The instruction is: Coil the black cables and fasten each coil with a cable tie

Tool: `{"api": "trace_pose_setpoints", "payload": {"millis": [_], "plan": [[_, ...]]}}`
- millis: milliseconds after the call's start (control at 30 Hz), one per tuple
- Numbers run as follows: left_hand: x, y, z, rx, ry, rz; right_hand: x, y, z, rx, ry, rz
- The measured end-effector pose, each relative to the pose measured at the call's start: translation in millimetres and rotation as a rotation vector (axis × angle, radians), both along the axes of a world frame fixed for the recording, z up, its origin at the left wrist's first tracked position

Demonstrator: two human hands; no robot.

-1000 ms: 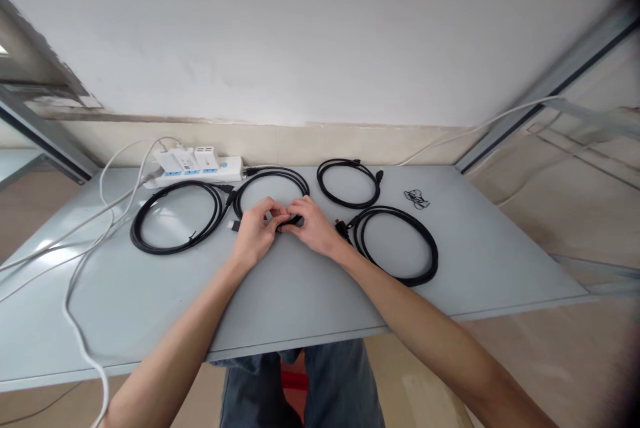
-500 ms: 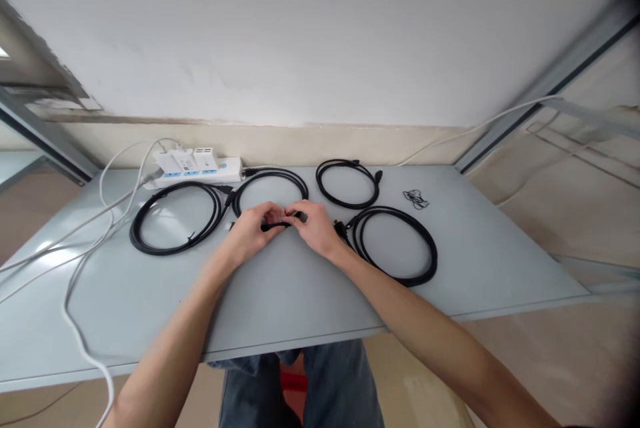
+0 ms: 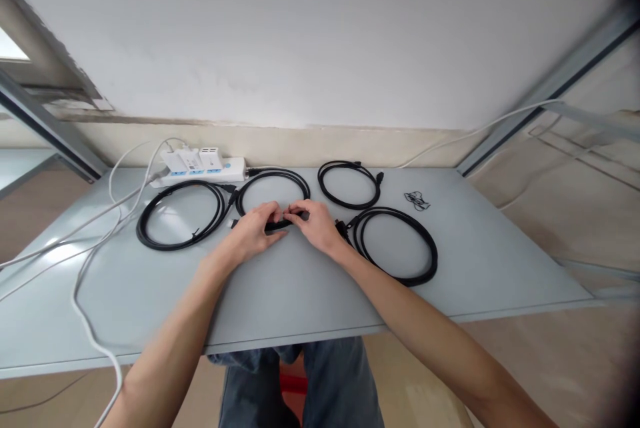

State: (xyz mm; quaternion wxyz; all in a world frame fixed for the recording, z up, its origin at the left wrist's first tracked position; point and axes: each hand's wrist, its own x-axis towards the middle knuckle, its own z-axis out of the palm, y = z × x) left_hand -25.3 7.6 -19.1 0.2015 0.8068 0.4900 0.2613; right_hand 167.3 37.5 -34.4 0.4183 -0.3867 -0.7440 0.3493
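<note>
A coiled black cable (image 3: 280, 172) lies on the grey table in front of me, its near side between my hands. My left hand (image 3: 257, 231) curls its fingers over that near side, the thumb below the cable. My right hand (image 3: 315, 225) pinches thumb and forefinger together at the cable, with a small dark tip, apparently a twist tie (image 3: 289, 207), showing at the fingertips. The fingertips of both hands almost meet. A plug end (image 3: 233, 223) pokes out left of my left hand. My fingers hide part of the coil.
More coiled black cables lie around: one at left (image 3: 143, 221), one at the back (image 3: 350, 205), one at right (image 3: 434, 255). Loose black ties (image 3: 417, 201) sit on the right. A white power strip (image 3: 235, 171) with chargers stands at back left; white cords (image 3: 83, 311) cross the table.
My left thumb has come away from the cable and moved slightly toward me. My right hand keeps its pinch in nearly the same place. The view has shifted slightly.
</note>
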Motion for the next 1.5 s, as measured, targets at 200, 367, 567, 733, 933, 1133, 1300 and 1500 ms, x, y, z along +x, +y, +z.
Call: {"api": "trace_pose_setpoints", "payload": {"millis": [200, 367, 567, 733, 933, 1133, 1300, 1500], "plan": [[-2.7, -1.4, 0.6, 0.107, 0.191, -0.022, 1.1, 1.3, -0.6, -0.009, 0.027, 0.016], [-0.3, -2.4, -1.0, 0.17, 0.243, -0.03, 1.7, 0.8, 1.1, 0.036, -0.01, -0.024], [2.5, -1.1, -7.8, 0.145, 0.228, -0.004, 2.9, 2.5, -0.4, 0.128, -0.086, -0.057], [4.8, -2.8, -10.4, 0.139, 0.214, -0.002, 3.3, 3.3, -4.1, 0.153, -0.075, -0.069], [5.1, -4.2, -6.9, 0.167, 0.248, 0.083, 0.8, 0.0, -0.4, 0.019, 0.067, 0.047], [3.8, -4.4, -4.1, 0.194, 0.206, 0.056, 0.9, 0.7, 2.0, 0.002, 0.089, 0.076], [2.5, -4.9, -1.3, 0.253, 0.196, 0.05, -0.1, 2.0, 1.3, 0.033, 0.059, 0.084], [3.3, -6.1, 0.5, 0.251, 0.19, 0.044, -1.3, -1.4, 3.9, 0.007, 0.086, 0.087]]}}
